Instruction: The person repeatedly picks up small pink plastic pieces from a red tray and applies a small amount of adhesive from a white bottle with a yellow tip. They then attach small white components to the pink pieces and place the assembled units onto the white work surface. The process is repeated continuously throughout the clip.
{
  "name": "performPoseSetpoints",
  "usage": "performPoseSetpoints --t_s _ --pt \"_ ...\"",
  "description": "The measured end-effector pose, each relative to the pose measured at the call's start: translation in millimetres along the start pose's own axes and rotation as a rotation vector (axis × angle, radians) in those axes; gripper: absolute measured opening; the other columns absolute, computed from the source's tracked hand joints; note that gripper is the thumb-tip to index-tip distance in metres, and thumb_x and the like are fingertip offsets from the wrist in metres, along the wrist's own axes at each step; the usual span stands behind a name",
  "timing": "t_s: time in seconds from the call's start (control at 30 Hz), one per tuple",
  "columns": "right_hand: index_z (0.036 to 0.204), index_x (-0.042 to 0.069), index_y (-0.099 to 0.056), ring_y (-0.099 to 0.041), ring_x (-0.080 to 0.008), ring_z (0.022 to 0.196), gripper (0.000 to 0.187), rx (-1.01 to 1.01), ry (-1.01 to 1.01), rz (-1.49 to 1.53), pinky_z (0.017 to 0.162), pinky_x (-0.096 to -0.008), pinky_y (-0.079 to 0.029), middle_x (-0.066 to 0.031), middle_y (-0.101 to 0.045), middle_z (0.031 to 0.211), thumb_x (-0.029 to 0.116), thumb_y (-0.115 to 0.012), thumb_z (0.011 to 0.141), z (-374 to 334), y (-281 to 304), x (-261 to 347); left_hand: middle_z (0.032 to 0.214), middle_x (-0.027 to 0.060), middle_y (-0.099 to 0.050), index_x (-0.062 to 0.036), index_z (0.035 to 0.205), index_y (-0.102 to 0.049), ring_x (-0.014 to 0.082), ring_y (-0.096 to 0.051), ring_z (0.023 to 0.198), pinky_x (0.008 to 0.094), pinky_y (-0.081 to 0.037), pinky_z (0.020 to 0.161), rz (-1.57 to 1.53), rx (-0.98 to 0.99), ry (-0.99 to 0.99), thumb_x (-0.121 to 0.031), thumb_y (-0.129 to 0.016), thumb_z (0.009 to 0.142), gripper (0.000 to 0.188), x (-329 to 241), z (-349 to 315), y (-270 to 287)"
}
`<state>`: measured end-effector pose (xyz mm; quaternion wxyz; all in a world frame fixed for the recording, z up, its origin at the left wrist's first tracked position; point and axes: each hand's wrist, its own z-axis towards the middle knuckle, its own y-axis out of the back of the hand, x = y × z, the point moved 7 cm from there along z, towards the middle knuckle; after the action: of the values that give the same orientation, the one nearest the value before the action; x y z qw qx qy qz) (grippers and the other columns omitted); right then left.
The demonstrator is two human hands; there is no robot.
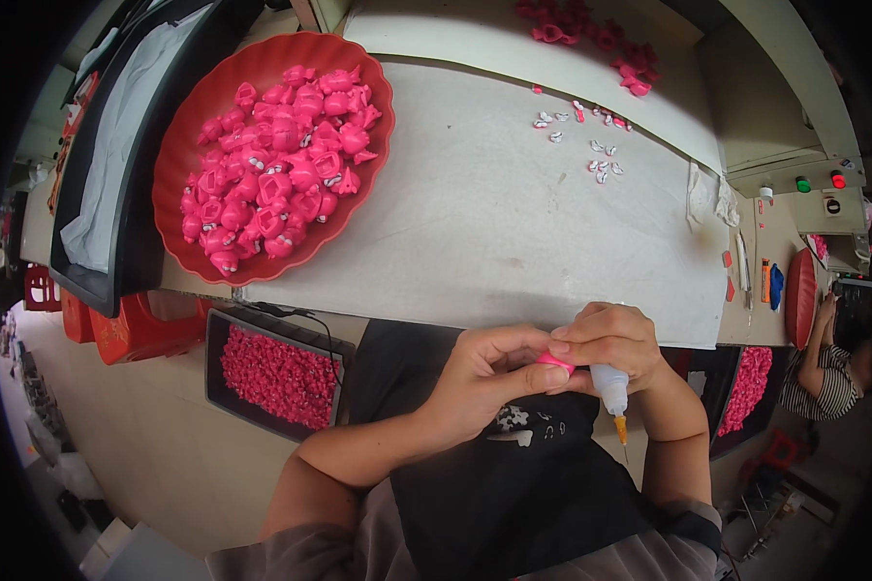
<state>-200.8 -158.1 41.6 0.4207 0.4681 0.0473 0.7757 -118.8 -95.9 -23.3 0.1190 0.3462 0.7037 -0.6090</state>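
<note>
Close to my body, at the table's near edge, my two hands meet. My left hand (pixel 489 373) is closed, pinching a small glossy pink plastic piece (pixel 555 362) between thumb and fingers. Fingertips of my right hand (pixel 615 334) touch the same piece from the other side. Tucked in that right hand is a translucent squeeze bottle (pixel 609 383) with an amber needle tip (pixel 621 426), pointing down toward my lap. Most of the pink piece is hidden by the fingers, so its full shape cannot be made out.
A red scalloped bowl (pixel 383 179) heaped with pink figure parts stands at the left, beside a black tray (pixel 131 184). Small white-and-pink pieces (pixel 601 167) lie at the table's far right; more pink parts (pixel 635 73) sit on the shelf. Bins (pixel 225 387) flank me. A co-worker (pixel 828 373) sits at right.
</note>
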Motion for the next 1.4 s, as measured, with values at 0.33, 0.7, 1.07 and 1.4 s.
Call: performPoseSetpoints --t_s 0.33,0.7,1.07,1.4 --pt "0.09 0.006 -0.066 -0.058 -0.0179 0.077 0.028 -0.149 -0.107 -0.021 0.058 -0.026 -0.049 -0.0099 -0.057 0.096 0.006 -0.075 0.063 -5 -2 -16 0.095 0.0073 -0.061 0.0017 0.097 -0.06 0.0144 -0.06 0.088 0.026 -0.046 0.08 0.492 -0.037 -0.368 -0.004 -0.067 0.075 0.024 -32 7 8" --pt "0.088 0.002 -0.066 -0.057 -0.0165 0.066 0.03 -0.014 0.035 -0.068 0.054 -0.0254 -0.045 -0.0085 -0.057 0.088 0.009 -0.078 0.062 1 -4 0 0.082 0.0026 -0.061 0.0002 0.09 -0.06 0.0078 -0.055 0.079 0.0212 -0.044 0.072 0.321 0.035 -0.132 -0.007 -0.066 0.078 0.015 -22 6 8" --pt "0.093 0.004 -0.063 -0.057 -0.016 0.071 0.036 -0.192 -0.118 -0.102 0.052 -0.0246 -0.048 -0.0093 -0.054 0.092 0.004 -0.077 0.061 -7 10 1 0.087 0.003 -0.059 0.0003 0.095 -0.058 0.0101 -0.056 0.084 0.024 -0.045 0.077 0.259 0.035 -0.111 -0.004 -0.065 0.078 0.019 -24 16 -5" --pt "0.096 0.003 -0.06 -0.056 -0.0164 0.068 0.038 -0.427 -0.151 -0.258 0.054 -0.0241 -0.047 -0.0103 -0.055 0.087 0.002 -0.077 0.061 -22 7 3 0.112 0.011 -0.051 0.0024 0.11 -0.051 0.0154 -0.054 0.097 0.0287 -0.043 0.087 0.381 -0.029 -0.29 0.002 -0.06 0.08 0.031 -27 16 -2"
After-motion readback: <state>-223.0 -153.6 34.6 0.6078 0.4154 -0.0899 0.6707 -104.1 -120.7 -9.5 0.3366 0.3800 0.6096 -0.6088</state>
